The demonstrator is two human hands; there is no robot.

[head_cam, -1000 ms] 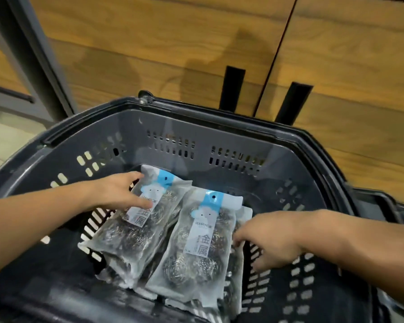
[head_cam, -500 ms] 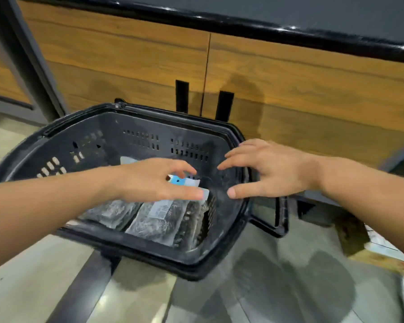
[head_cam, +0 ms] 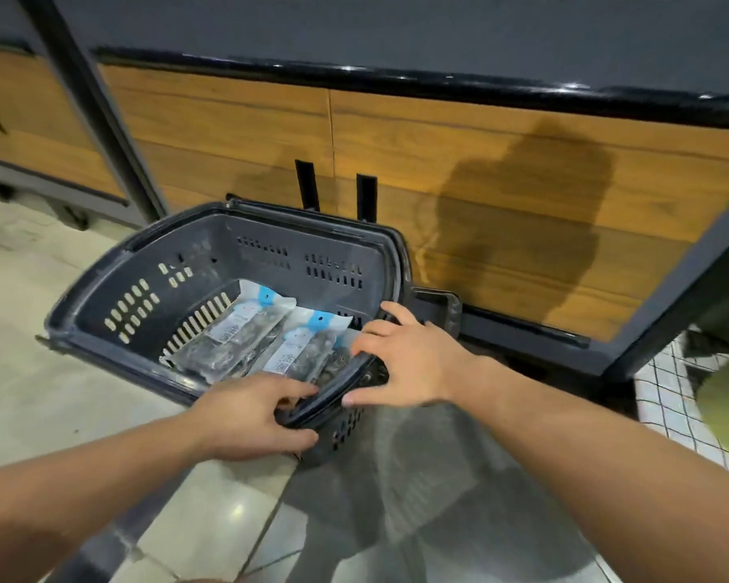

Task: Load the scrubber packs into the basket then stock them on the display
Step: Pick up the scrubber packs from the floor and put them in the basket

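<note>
A dark grey plastic basket (head_cam: pixel 211 246) stands on the floor in front of a wooden cabinet. Several clear scrubber packs with blue-and-white labels lie inside it: one toward the left (head_cam: pixel 236 334), one toward the right (head_cam: pixel 304 351), with more under them. My left hand (head_cam: pixel 245 418) curls around the basket's black handle (head_cam: pixel 333 389) at the near right rim, fingers above and thumb below. My right hand (head_cam: pixel 413 363) lies spread over the same rim just to the right, its thumb touching the handle.
A wood-fronted cabinet (head_cam: pixel 480 170) with a glossy black top edge runs behind the basket. A slanted dark post (head_cam: pixel 93 119) rises at the left. Pale floor tiles (head_cam: pixel 39 372) lie to the left, and a white wire grid (head_cam: pixel 670 393) sits at the right.
Both hands have come out of the basket, off the packs, and moved to its near right rim. My left hand has closed on the handle. The view has pulled back.
</note>
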